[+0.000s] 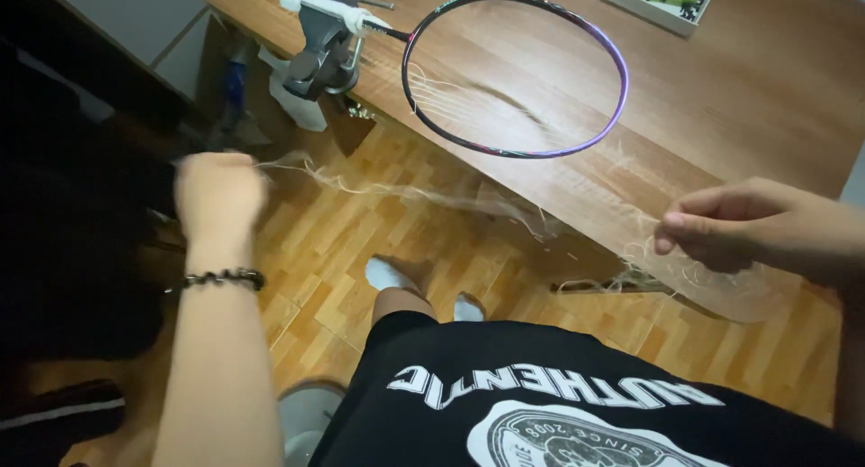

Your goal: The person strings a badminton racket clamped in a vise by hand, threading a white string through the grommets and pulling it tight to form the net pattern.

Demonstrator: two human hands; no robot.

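Note:
A badminton racket [622, 80] with a purple and black frame lies over the wooden table [739, 98], its shaft clamped in a grey vise [317, 48] at the table's edge. Only a few loose white strings [450, 98] remain in its head. My left hand [219, 192] is closed on one end of a pale string [405, 194] that runs across to the right. My right hand [734, 226] pinches the other end beside a tangle of cut strings [649, 260] at the table's edge.
A white box [662, 0] with a green tool sits at the table's far side. Below is a wooden parquet floor [342, 242] with my socked feet [387, 273]. Dark furniture [54, 206] stands at the left, and a grey round seat [306, 417] below me.

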